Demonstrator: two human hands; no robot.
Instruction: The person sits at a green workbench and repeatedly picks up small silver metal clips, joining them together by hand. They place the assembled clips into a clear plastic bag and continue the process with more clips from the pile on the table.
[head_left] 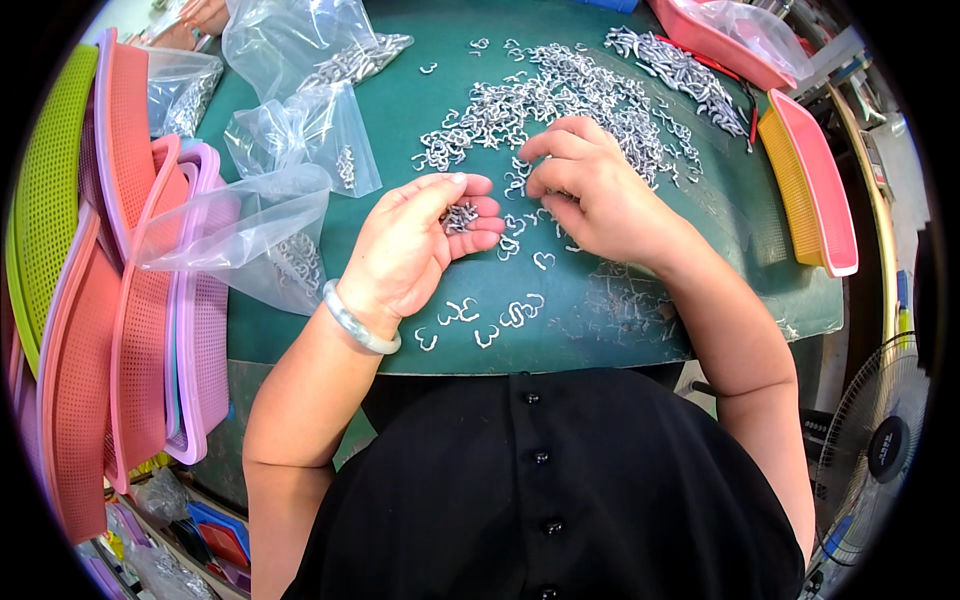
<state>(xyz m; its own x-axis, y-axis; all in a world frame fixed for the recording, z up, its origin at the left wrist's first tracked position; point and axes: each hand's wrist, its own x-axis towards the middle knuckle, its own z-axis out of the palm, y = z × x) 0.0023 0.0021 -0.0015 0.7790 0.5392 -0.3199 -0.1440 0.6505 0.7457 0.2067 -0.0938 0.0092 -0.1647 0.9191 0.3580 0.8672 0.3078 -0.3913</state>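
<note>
Over the dark green counter (400, 125), tilting the left hand (408, 243), curled around small curved silver metal pieces (459, 217), could spill them; whether the bent-fingered right hand (595, 190) grips any, I cannot tell.

The left hand (400, 245) cups small metal pieces (460, 217) in curled fingers (484, 225); the right hand (595, 190) is at the near edge of a silvery heap (590, 95) on the green counter (745, 290). Clear bags (300, 130) lie left, near baskets (80, 400).

Probably a workshop, metal hooks (590, 108), stacked baskets (140, 340)
</note>
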